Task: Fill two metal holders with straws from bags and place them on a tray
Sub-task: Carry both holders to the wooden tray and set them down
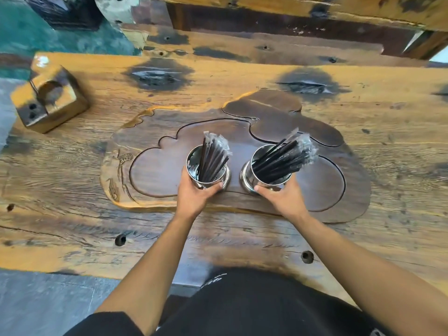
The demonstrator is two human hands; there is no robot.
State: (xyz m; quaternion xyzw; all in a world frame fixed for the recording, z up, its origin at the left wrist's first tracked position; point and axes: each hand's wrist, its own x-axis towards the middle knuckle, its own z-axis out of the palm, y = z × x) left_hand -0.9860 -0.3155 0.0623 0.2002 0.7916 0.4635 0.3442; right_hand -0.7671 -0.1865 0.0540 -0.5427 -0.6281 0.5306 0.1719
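Observation:
Two shiny metal holders stand upright side by side in the recessed well of a dark carved wooden tray. The left holder contains dark wrapped straws that lean back. My left hand wraps around its near side. The right holder contains black wrapped straws that fan to the right. My right hand grips its near side, fingers on the rim and wall.
The tray lies on a rough wooden table with bolt holes near the front edge. A wooden block with a round hollow sits at the far left. A raised wooden ledge runs behind the table.

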